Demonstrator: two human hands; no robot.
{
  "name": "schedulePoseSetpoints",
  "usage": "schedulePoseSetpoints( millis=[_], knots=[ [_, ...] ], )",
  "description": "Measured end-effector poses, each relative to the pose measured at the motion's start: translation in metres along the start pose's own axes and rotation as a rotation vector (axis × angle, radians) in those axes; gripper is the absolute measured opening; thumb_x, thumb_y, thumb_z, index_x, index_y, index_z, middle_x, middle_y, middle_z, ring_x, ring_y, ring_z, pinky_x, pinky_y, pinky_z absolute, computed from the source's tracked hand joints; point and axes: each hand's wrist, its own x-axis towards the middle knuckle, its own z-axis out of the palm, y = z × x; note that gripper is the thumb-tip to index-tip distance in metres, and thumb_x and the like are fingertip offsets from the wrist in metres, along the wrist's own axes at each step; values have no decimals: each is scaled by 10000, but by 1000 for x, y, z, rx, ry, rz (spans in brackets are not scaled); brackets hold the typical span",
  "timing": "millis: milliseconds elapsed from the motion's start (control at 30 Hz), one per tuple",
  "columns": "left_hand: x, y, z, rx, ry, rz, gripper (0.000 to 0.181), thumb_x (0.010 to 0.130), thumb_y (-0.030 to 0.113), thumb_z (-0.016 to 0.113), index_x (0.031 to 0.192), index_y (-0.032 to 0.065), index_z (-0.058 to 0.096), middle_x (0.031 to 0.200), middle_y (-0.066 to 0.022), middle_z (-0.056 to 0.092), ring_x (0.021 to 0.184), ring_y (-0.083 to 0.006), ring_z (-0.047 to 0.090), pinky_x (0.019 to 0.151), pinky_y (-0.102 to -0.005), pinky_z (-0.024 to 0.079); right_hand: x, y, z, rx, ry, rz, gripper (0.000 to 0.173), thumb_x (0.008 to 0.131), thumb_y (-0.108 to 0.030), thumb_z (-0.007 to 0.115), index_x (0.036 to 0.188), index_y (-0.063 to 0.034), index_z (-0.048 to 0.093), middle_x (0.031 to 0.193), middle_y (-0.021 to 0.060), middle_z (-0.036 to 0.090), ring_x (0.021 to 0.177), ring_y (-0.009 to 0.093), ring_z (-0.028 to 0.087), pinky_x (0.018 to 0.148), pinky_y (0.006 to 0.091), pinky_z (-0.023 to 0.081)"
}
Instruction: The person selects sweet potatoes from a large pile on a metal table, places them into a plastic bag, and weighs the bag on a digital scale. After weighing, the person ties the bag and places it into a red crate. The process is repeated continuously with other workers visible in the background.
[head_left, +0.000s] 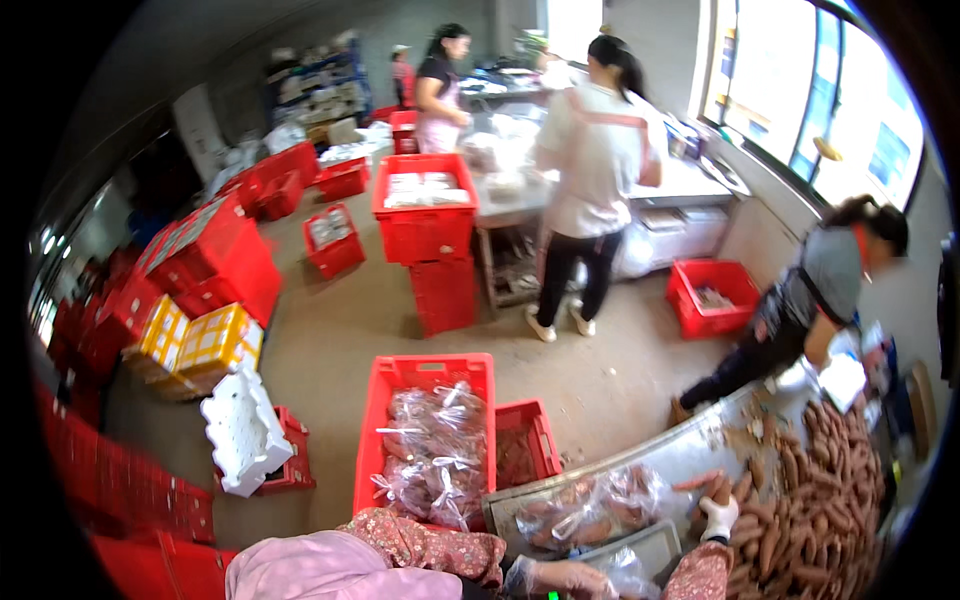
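My right hand (720, 519), in a white glove, grips sweet potatoes (722, 491) at the left edge of a large heap of sweet potatoes (817, 495). Low in the view, my left hand (568, 577) wears a clear plastic glove and holds a clear plastic bag (628, 576); the contents of the bag cannot be made out. Between the hands lies a grey tray (667, 536), partly hidden by the bag. Just beyond it, filled clear bags of sweet potatoes (592, 510) rest on the metal table (686, 450).
A red crate (491, 420) of tied bags stands left of the table, with a lower red crate (529, 442) beside it. A person (814, 292) leans at the table's far end. Another person (592, 165) stands at a far worktable. Stacked crates (225, 262) line the left.
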Motion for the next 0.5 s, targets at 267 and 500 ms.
schedulePoseSetpoints(
  millis=[267, 500],
  knots=[
    [15, 60, 57, -23, -12, -37, 476, 914, 227, 573, 1317, -2, 463, 932, -96, 635, 821, -163, 615, 792, -297, 498, -178, -180, -69, 856, -167, 194, 450, 726, 8, 655, 1167, 24, 568, 1072, 103, 645, 975, 225, 626, 878, 350, 493],
    [31, 64, 81, 10, -75, 64, 720, 917, 255, 567, 1493, 78, 172, 932, -122, 620, 844, -209, 612, 842, -324, 470, -290, -183, -81, 421, -574, 128, 558, 676, -157, 755, 1179, -1, 573, 1003, 38, 644, 899, 134, 588, 838, 274, 456]
  ],
)
